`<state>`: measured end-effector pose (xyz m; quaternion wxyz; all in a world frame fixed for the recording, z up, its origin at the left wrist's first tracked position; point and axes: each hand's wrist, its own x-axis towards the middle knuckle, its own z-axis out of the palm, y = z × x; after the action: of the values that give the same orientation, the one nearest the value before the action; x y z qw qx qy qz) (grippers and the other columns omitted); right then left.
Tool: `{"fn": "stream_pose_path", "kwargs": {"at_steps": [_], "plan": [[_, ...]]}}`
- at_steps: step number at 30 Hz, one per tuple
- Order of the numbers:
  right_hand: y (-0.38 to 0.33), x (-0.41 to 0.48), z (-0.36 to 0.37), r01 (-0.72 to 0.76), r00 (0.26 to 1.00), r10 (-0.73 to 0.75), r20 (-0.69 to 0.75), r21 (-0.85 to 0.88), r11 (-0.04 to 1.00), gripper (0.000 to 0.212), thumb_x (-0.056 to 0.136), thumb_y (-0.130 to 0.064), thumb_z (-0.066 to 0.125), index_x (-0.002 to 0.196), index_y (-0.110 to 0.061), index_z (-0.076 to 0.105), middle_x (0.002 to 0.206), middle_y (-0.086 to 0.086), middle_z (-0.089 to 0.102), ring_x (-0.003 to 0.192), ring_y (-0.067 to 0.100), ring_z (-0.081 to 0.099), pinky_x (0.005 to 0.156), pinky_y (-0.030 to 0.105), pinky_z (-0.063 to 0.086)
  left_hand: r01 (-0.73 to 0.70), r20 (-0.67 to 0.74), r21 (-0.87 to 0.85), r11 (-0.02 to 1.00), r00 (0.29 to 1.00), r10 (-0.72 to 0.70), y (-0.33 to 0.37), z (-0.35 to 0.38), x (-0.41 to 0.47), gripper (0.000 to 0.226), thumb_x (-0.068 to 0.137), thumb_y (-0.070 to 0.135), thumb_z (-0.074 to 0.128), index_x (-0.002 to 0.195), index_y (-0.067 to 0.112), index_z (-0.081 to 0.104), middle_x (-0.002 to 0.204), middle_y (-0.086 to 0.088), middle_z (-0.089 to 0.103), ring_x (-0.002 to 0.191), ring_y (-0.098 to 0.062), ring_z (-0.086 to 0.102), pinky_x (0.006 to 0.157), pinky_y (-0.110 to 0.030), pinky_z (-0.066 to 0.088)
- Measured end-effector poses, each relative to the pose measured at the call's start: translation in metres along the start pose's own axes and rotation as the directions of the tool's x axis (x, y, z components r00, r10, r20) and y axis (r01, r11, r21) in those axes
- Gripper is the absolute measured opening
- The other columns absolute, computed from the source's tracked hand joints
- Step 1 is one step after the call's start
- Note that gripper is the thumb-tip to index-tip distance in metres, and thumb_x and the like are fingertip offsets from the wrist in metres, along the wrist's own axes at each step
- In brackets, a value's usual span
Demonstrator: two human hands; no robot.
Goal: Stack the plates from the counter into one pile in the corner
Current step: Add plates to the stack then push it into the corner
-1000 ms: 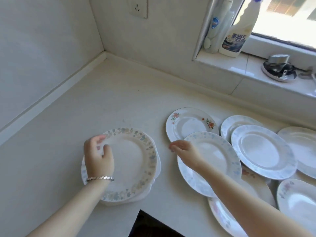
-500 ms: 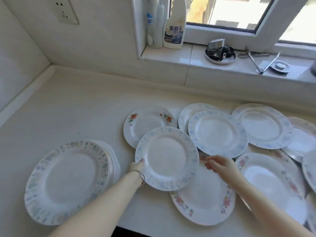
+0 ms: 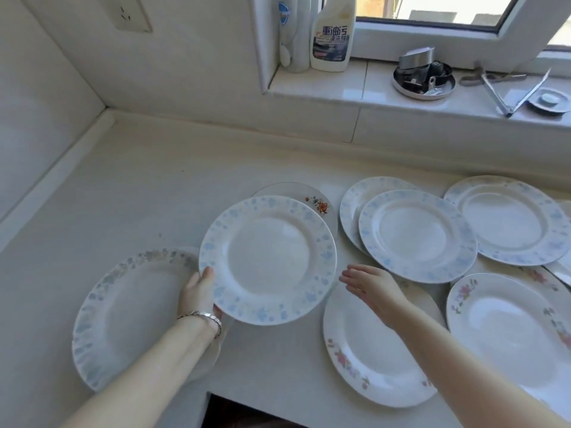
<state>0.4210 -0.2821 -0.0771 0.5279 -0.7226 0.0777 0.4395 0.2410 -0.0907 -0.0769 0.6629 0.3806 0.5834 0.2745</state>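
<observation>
Left hand lifts a blue-rimmed plate; right hand hovers open beside it.

The left hand (image 3: 200, 293) grips the blue-flowered plate (image 3: 267, 259) by its lower-left rim, thumb on top, fingers (image 3: 223, 314) underneath, holding it above the tabletop (image 3: 160, 193). Just left of those fingers lies the pile (image 3: 123, 316) of plates. The right hand (image 3: 372, 287) is spread and empty, near the plate's right edge, over a pink-flowered plate (image 3: 370, 359). More plates (image 3: 417, 234) lie farther right.

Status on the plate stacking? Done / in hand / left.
Done: a small pile has started at the left of the counter. In hand: the left hand grips a blue-rimmed plate by its edge; the right hand is open and empty. Left: at least six loose plates, such as the pink-flowered one.
</observation>
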Motion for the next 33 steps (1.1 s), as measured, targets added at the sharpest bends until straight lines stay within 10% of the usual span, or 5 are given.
{"fn": "stream_pose_path", "kwargs": {"at_steps": [5, 11, 18, 23, 33], "plan": [[-0.008, 0.042, 0.073, -0.196, 0.98, 0.192, 0.046, 0.335, 0.921, 0.045, 0.094, -0.016, 0.051, 0.132, 0.006, 0.041, 0.136, 0.024, 0.049, 0.12, 0.035, 0.053, 0.105, 0.042, 0.041, -0.101, -0.072, -0.044, 0.994, 0.993, 0.097, 0.032, -0.03, 0.007, 0.027, 0.097, 0.009, 0.044, 0.073, 0.015, 0.055, 0.051, 0.008, 0.066, 0.047, -0.004, 0.064, 0.043, -0.013, 0.052], [-0.013, 0.074, 0.1, -0.139, 0.953, 0.219, -0.21, 0.343, 0.929, 0.04, 0.09, -0.015, 0.056, 0.128, -0.006, 0.048, 0.129, 0.015, 0.057, 0.104, 0.032, 0.06, 0.06, 0.033, 0.054, -0.023, -0.123, -0.092, 0.996, 0.992, 0.011, 0.03, -0.068, 0.015, 0.025, 0.097, 0.011, 0.043, 0.077, 0.017, 0.057, 0.081, -0.001, 0.059, 0.063, -0.012, 0.063, 0.05, -0.02, 0.054], [-0.033, 0.055, 0.083, -0.044, 0.977, 0.122, -0.173, 0.396, 0.917, 0.04, 0.09, -0.001, 0.052, 0.13, 0.003, 0.047, 0.125, 0.02, 0.059, 0.103, 0.031, 0.062, 0.077, 0.036, 0.056, -0.025, -0.161, -0.098, 0.995, 0.987, 0.009, 0.041, -0.112, 0.018, 0.02, 0.097, 0.012, 0.044, 0.083, 0.014, 0.059, 0.08, -0.001, 0.061, 0.059, -0.007, 0.063, 0.06, -0.025, 0.053], [-0.053, 0.038, 0.078, 0.018, 0.996, 0.023, -0.08, 0.479, 0.877, 0.037, 0.094, -0.005, 0.048, 0.13, 0.002, 0.044, 0.05, 0.001, 0.069, 0.045, 0.009, 0.067, 0.044, 0.024, 0.055, -0.072, -0.226, -0.089, 0.993, 0.973, 0.051, 0.051, -0.153, 0.017, 0.024, 0.096, 0.011, 0.046, 0.075, 0.016, 0.058, 0.078, -0.005, 0.06, 0.05, -0.007, 0.065, 0.056, -0.027, 0.054], [-0.059, 0.002, 0.104, 0.01, 0.987, -0.083, 0.137, 0.466, 0.885, 0.01, 0.092, 0.0, 0.047, 0.084, -0.004, 0.052, 0.054, 0.005, 0.071, 0.051, 0.012, 0.07, 0.048, 0.024, 0.057, -0.012, -0.284, -0.059, 0.998, 0.959, -0.005, 0.031, -0.188, 0.012, 0.027, 0.096, 0.007, 0.045, 0.071, 0.012, 0.053, 0.074, -0.006, 0.054, 0.034, 0.001, 0.057, 0.037, -0.015, 0.049]]}}
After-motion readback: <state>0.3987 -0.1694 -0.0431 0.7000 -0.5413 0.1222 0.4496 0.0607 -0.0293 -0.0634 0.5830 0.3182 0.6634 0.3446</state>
